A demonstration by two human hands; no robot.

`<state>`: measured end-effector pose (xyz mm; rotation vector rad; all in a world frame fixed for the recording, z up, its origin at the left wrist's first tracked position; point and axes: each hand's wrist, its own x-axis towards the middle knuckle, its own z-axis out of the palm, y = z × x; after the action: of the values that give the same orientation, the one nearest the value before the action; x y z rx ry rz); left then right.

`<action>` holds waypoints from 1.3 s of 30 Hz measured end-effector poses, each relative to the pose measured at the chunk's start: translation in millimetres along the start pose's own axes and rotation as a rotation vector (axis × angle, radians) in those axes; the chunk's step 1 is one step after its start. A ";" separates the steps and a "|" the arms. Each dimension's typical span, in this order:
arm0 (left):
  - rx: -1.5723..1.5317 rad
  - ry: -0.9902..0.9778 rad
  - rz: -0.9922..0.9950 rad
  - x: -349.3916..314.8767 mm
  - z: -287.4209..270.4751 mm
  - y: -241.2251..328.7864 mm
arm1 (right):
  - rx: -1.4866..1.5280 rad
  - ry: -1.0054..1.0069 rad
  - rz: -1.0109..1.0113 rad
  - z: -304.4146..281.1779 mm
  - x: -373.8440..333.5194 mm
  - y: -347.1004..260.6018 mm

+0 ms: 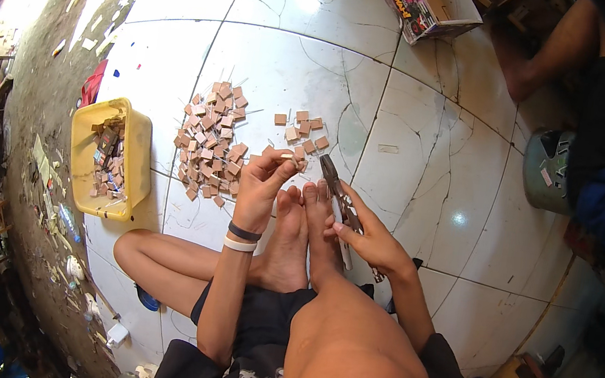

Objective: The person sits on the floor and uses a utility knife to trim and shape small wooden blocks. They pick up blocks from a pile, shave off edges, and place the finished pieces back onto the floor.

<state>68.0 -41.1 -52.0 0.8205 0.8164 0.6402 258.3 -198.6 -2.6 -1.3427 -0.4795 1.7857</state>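
Note:
Between the thumb and fingertips of my left hand [263, 188] a small pale piece [289, 157] is pinched, mostly covered by the fingers. My right hand [373, 236] is wrapped round a pair of pliers [345, 211], whose dark jaws [327, 166] point away from me, just right of the left fingertips. I cannot tell whether the jaws touch anything. Beyond my left hand lies a heap of small brown square blocks [211, 139], many with thin light pins sticking out. Several more brown squares [301, 129] lie apart, to the right of the heap.
A yellow plastic tub [139, 167] with similar blocks inside stands at the left. Farther off is an open printed cardboard box [417, 13]. Another person's leg [557, 50] and a dark green bucket [542, 171] are at the right. Cracked white tiles [441, 184] meet littered ground [43, 101].

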 end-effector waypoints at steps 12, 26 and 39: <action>0.204 0.028 0.020 -6.1 21.3 5.4 | 0.019 -0.112 0.030 -3.2 1.0 0.8; 0.231 -0.031 0.109 -6.5 17.9 8.2 | 0.023 -0.100 0.003 -4.7 3.1 10.7; 0.249 -0.064 0.148 -6.1 15.5 5.9 | 0.061 -0.084 -0.019 -8.6 5.9 29.5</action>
<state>76.4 -48.5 -38.3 1.1302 0.7912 0.6465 254.2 -212.6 -30.3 -1.2215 -0.4775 1.8319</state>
